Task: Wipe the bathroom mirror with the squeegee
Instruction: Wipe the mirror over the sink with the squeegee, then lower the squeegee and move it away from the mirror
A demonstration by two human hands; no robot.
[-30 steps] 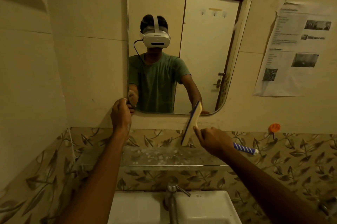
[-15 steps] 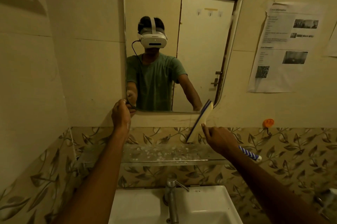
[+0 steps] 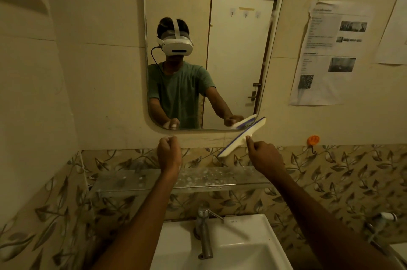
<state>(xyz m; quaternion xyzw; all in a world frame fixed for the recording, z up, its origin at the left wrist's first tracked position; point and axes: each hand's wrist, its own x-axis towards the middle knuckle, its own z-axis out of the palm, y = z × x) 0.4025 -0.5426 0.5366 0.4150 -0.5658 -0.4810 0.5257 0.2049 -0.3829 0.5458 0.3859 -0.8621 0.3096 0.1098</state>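
Note:
The bathroom mirror [image 3: 233, 54] hangs on the wall straight ahead, tall with rounded corners. My right hand [image 3: 265, 155] grips the handle of a white squeegee [image 3: 242, 137] with a blue blade. The blade tilts up to the right, its upper end at the mirror's lower right corner, the rest over the wall below. My left hand [image 3: 169, 153] is a closed fist just under the mirror's bottom edge, holding nothing that I can see. The mirror reflects a person wearing a white headset and green shirt.
A glass shelf [image 3: 193, 179] spotted with white marks juts out under the mirror. Below it are a metal tap [image 3: 204, 232] and a white basin [image 3: 222, 247]. Printed sheets [image 3: 330, 54] hang on the right wall, an orange hook [image 3: 313, 140] beneath them.
The squeegee has swung right, from the mirror's bottom middle to its lower right corner. My left hand has left the mirror's lower left edge and dropped below it.

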